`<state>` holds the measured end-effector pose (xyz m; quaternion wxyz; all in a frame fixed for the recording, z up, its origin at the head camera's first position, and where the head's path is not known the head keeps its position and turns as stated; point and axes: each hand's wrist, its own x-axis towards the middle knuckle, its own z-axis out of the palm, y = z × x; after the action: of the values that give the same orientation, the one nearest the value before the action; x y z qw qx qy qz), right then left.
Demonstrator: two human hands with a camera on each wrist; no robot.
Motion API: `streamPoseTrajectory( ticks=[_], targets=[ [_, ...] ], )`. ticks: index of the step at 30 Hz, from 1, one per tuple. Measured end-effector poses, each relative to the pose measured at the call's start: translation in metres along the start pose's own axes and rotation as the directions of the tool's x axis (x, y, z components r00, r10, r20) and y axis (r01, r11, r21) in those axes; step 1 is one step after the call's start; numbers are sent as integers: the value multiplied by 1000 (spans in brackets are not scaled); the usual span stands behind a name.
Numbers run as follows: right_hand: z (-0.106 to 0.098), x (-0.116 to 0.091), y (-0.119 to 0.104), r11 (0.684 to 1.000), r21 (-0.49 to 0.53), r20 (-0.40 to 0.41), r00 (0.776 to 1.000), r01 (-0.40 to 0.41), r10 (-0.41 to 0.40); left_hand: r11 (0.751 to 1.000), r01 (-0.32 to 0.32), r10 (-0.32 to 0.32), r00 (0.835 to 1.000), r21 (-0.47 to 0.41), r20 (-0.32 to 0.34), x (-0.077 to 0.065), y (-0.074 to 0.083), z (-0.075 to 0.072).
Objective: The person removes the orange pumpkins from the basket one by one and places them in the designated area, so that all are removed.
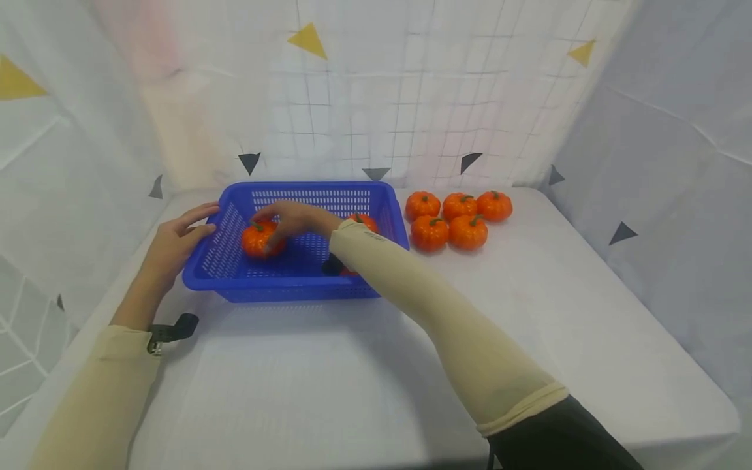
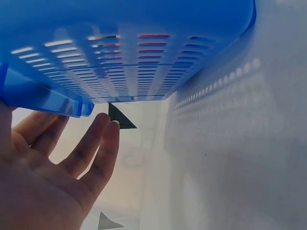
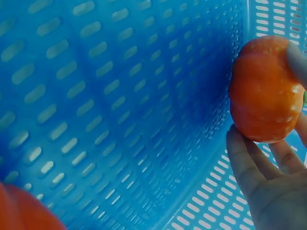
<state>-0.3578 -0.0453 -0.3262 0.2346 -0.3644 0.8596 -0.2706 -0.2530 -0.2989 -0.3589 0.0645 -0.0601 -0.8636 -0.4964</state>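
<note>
My right hand [image 1: 294, 219] reaches into the blue plastic basket [image 1: 288, 282] and holds a small orange pumpkin [image 1: 256, 241] near its left end. Thumb and fingers sit around this pumpkin [image 3: 266, 91] in the right wrist view, close to the perforated wall. At the basket's left rim, my left hand [image 1: 173, 245] touches the edge with extended fingers and thumb. From below, the left wrist view shows that hand [image 2: 53, 177] with two fingertips behind the rim and two apart from it. Another pumpkin [image 1: 365, 222] lies in the basket's right part, partly hidden by the right sleeve.
Several orange pumpkins [image 1: 449, 222] with green stems stand grouped on the white table [image 1: 529, 313], right of the basket. White sheeting [image 1: 364, 78] with yellow and dark triangles hangs behind and at both sides. The right forearm crosses over the basket's front right corner.
</note>
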Motion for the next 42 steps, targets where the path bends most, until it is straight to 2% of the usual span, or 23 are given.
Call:
streamPoseTrajectory(
  ticks=[6,13,20,32,42],
  targets=[
    [-2,-5,3,999,19,-46,998,32,-31,1000,-17,17,1000,-12,-4,0,-1,0],
    [-5,-8,4,997,82,-92,996,0,7,1000,-8,8,1000,-12,-10,-1,1,1],
    [-12,-13,5,998,54,-137,991,21,-13,1000,-17,17,1000,-7,-10,-1,4,4],
    [-21,-24,6,993,111,-184,983,28,-7,1000,-25,25,999,-8,-28,-2,2,4],
    [-31,-36,1,993,111,-212,977,36,-12,1000,-18,18,999,-14,-29,-2,3,4]
  ],
)
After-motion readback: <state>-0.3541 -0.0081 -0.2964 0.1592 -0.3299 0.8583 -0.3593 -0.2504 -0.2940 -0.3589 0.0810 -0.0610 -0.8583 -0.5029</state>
